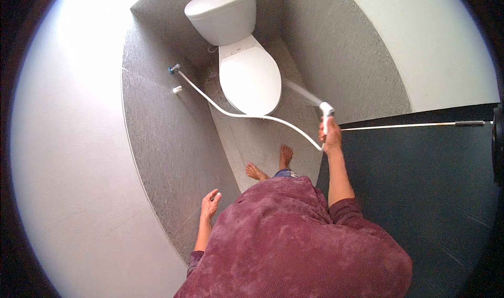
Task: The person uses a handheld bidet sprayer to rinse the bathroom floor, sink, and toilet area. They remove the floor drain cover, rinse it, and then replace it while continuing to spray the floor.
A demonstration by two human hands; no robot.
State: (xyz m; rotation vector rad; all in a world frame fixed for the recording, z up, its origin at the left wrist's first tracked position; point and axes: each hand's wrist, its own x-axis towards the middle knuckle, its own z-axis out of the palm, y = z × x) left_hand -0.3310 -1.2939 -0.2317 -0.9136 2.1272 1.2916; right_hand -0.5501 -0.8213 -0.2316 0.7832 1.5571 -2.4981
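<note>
My right hand (333, 138) is wrapped round the handle of a white bidet sprayer (326, 110), held out to the right of the toilet. From its head a jet of water (303, 91) shoots left and away toward the right side of the toilet bowl and the floor beside it. A white hose (226, 112) runs from the sprayer, past the front of the closed toilet lid (250, 80), to a valve (174, 68) on the left wall. Low on the left, near that wall, my left hand (209, 205) holds nothing, with its fingers loosely bent and apart.
A white cistern (223, 14) stands behind the lid. Grey tiled walls (152, 114) close in on both sides. An empty white holder (177, 89) sits below the valve. A dark door or panel (415, 193) lies to the right. My bare feet are on the tiled floor (236, 145).
</note>
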